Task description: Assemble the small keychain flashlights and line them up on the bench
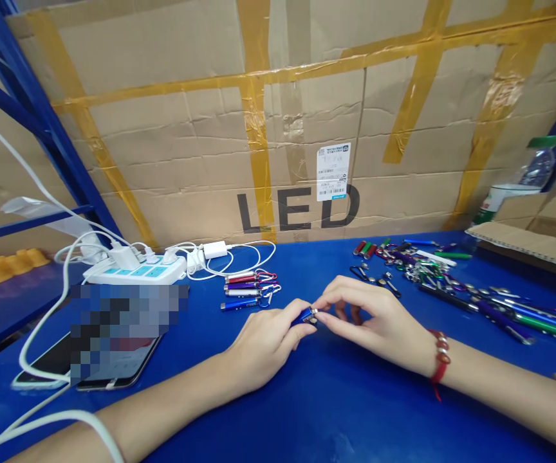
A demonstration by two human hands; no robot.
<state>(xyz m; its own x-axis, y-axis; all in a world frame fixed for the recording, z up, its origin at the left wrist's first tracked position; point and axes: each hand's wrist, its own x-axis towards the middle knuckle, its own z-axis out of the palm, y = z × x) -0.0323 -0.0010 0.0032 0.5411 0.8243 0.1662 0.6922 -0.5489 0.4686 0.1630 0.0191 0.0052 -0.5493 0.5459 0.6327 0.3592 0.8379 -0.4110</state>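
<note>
A small blue keychain flashlight (302,316) is gripped between the thumb and forefinger of my left hand (266,337). My right hand (374,316) is closed in a pinch at its silver end; whether a separate small part is between those fingertips is too small to tell. Just beyond my left hand lies a short row of similar flashlights: a blue one (240,304) nearest, then a white one (242,293), with purple and red ones behind. Clips are attached at their right ends.
A pile of loose flashlights, clips and metal parts (432,273) spreads at the right, near an open cardboard box (538,225) and a bottle (536,164). A white power strip (147,270), cables and phones (123,360) occupy the left. A large taped carton (201,154) stands behind.
</note>
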